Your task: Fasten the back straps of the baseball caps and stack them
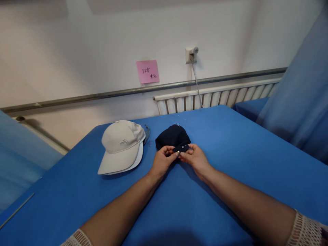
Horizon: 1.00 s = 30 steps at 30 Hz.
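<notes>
A dark navy cap [172, 136] lies on the blue-covered table [225, 136], its strap end turned towards me. My left hand [164, 159] pinches the left part of the strap [182, 148], near a small shiny metal piece. From the other side, my right hand [195, 158] grips the same strap between thumb and fingers. The two thumbs almost meet over it. To the left of my hands sits a beige cap [121, 140] with a striped logo, stacked over a paler cap whose brim [137, 162] shows below. A grey edge of another piece sticks out behind the stack.
A white radiator [220, 97] and a metal rail [115, 92] run along the wall behind the table. A plug with a cord [196, 78] hangs down to the table's far edge. Blue curtains [302, 89] flank both sides. A pink note [148, 71] is on the wall.
</notes>
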Motion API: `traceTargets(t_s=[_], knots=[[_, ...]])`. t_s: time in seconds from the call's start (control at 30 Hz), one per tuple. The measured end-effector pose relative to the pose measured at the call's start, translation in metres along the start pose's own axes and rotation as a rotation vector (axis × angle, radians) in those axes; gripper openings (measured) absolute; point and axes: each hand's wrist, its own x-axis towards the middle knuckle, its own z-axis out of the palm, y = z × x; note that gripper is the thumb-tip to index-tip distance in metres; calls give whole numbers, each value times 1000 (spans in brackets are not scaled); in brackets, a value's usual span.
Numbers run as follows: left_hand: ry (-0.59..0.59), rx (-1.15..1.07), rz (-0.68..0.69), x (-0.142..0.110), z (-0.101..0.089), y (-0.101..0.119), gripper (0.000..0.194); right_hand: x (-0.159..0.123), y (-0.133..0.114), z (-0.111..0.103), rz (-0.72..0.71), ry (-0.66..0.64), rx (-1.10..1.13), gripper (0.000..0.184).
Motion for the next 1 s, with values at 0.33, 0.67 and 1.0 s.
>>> traceTargets(t_s=[0.33,0.67,1.0], knots=[[-22,38,10,-1,-1,0,35,2,1,-1,-46,-28,-64,47],[-32,78,49,-2,-2,0,29,7,3,-1,-80,-57,-47,50],[22,471,335,-9,-3,-1,28,11,3,-3,-128,4,-125,42]])
